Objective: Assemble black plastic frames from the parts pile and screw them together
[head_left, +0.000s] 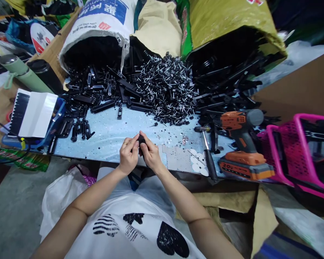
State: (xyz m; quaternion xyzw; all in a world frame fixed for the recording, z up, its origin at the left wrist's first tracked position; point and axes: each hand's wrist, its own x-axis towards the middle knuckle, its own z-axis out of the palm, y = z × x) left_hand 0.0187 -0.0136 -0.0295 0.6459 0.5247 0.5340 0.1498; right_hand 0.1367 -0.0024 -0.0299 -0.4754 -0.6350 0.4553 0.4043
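Both hands meet over the front edge of the pale blue tabletop (pixel 110 129). My left hand (pixel 129 153) and my right hand (pixel 149 151) are closed around a small black plastic part (pixel 141 139), mostly hidden by the fingers. Beyond them lies a heap of black-headed screws (pixel 167 88) with silver shanks. To its left are piled black slotted plastic parts (pixel 99 86), and a single small black piece (pixel 120 112) rests apart from that pile.
A hammer (pixel 208 154) and an orange cordless drill (pixel 243 144) are at right, beside a pink basket (pixel 299 147). White discs (pixel 198 164) lie near the hammer. Open sacks (pixel 102 25) line the back. A blue tray (pixel 47 129) and a green bottle (pixel 27 73) stand left.
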